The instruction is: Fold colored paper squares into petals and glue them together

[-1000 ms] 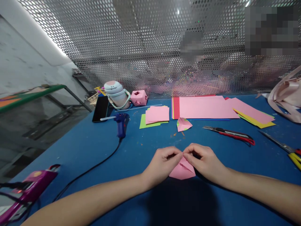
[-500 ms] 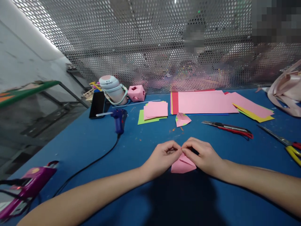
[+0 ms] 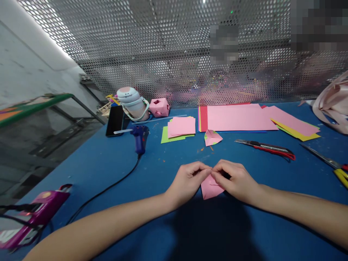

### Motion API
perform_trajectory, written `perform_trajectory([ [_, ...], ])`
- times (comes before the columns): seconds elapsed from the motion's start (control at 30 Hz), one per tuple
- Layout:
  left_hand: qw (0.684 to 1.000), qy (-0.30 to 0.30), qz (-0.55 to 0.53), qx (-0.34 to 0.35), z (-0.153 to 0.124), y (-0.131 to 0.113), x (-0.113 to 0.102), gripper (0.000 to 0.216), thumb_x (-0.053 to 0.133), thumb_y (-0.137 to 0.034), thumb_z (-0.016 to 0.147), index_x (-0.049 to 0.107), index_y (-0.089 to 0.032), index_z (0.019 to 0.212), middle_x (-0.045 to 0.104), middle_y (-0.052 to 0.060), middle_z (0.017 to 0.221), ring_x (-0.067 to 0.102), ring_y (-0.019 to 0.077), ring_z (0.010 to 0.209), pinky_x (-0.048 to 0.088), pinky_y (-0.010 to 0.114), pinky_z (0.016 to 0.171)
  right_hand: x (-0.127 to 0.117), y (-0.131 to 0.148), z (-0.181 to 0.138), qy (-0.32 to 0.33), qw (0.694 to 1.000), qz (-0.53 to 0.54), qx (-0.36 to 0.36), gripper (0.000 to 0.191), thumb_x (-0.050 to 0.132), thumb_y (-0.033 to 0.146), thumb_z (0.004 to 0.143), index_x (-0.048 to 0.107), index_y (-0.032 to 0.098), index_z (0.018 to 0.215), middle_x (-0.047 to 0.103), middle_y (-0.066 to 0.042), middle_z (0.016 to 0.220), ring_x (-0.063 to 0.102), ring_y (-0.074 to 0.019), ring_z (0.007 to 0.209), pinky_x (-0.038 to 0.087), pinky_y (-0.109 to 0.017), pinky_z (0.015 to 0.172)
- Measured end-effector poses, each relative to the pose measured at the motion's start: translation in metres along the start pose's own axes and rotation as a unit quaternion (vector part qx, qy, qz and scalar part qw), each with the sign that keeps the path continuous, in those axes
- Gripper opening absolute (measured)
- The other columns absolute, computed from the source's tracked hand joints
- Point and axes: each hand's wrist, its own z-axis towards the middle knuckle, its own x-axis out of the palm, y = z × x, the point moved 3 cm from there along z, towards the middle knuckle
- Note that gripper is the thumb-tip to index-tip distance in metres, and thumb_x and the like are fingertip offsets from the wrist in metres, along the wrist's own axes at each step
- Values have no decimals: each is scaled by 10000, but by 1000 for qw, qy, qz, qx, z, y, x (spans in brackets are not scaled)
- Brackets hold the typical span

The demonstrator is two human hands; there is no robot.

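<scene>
A small folded piece of pink paper is pinched at its far tip between both hands, low over the blue table. My left hand grips that tip with thumb and forefinger from the left. From the right, my right hand pinches the same tip, its fingertips touching the left ones. The fingers hide the paper's upper end. Just beyond the hands lies a folded pink and green paper piece. Behind it to the left is a stack of pink square papers over green ones.
A blue glue gun with a cord lies left, near a phone, a bottle and a pink paper polyhedron. Right are a red cutter, scissors and pink sheets. A purple power strip lies front left.
The folded pink paper has turned a little in my fingers, and its near edge now slants. Both hands keep pinching the tip. The whole view has shifted slightly.
</scene>
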Motion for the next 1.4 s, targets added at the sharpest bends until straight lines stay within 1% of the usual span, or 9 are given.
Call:
perform_trajectory([
  [0.1,1000,-12,4,0,0,1,-2,156,550,-207,797,686,-144,751,697,16,744,618,134,716,468,208,677,-1,2,0,-1,1000,2,-4,163,470,201,857,559,181,722,561,-12,661,519,-120,609,399,-239,582],
  [0.27,997,-66,-36,-30,1,5,-6,199,569,-312,792,684,-150,784,707,27,826,624,166,802,482,238,724,-3,-1,3,2,997,24,76,119,514,236,845,578,179,763,579,7,666,520,-109,602,398,-218,566],
  [0.43,991,-30,-121,-52,-1,8,-5,345,445,-377,864,667,-142,985,694,64,970,622,183,886,485,266,773,-5,-4,4,-6,994,31,102,156,504,203,841,562,176,699,554,30,618,496,-94,570,376,-204,544],
  [0.57,997,-29,-65,-25,-2,6,-5,257,517,-305,827,682,-154,955,699,48,974,621,180,905,473,253,801,-5,-4,3,-6,994,35,108,161,503,220,844,565,171,704,548,31,599,488,-94,555,369,-201,527],
  [0.73,999,-28,-21,1,-1,0,-4,214,514,-265,822,698,-160,848,714,26,873,630,151,829,476,221,761,-4,-4,2,-13,996,19,84,156,519,197,825,559,168,677,551,25,597,489,-95,553,372,-206,534],
  [0.93,999,-2,-21,-37,0,3,3,192,583,-250,759,648,-131,895,668,16,790,582,121,702,459,197,634,-3,-5,2,-29,999,5,35,152,515,181,838,576,163,700,564,10,633,509,-99,578,387,-213,558],
  [1.07,999,3,2,-39,1,3,5,131,563,-223,764,638,-122,802,620,-5,714,530,96,648,415,178,592,-2,-2,1,-42,999,-13,-29,175,492,179,856,567,163,699,549,2,630,505,-102,580,387,-218,556],
  [1.2,999,-17,11,-45,0,4,4,175,568,-273,769,630,-122,707,584,-18,618,504,90,583,391,175,534,-3,1,1,-41,998,-20,-34,153,498,207,861,578,162,738,553,-3,639,509,-106,586,392,-219,553],
  [1.4,1000,2,-21,-19,-1,3,2,227,579,-264,774,653,-135,946,699,39,884,629,144,774,486,208,681,-4,0,1,-44,998,-16,-39,160,491,198,865,582,164,738,552,-1,637,511,-105,582,395,-216,546],
])
